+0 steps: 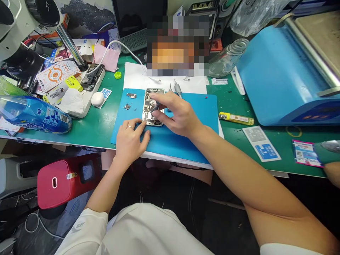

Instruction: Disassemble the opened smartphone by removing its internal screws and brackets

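Note:
An opened smartphone (146, 105) lies on a blue mat (191, 141), its inner boards and metal parts showing. My right hand (177, 112) is over it, thumb and fingers closed around a small screwdriver (156, 106) that points down into the phone; its tip is hidden. With fingers apart, my left hand (132, 136) rests on the mat, its fingertips at the phone's lower left edge. Left of the phone lie a small metal plate (131, 95) and a little dark part (127, 106). Behind my right hand is another grey screwdriver (177, 89).
A microscope (39, 21) stands at the upper left above boxes and a blue bottle (39, 113). A blue machine (265, 81) fills the right, near a glass jar (230, 56) and a yellow box cutter (236, 118). At the far right edge is part of a person's arm (333, 173).

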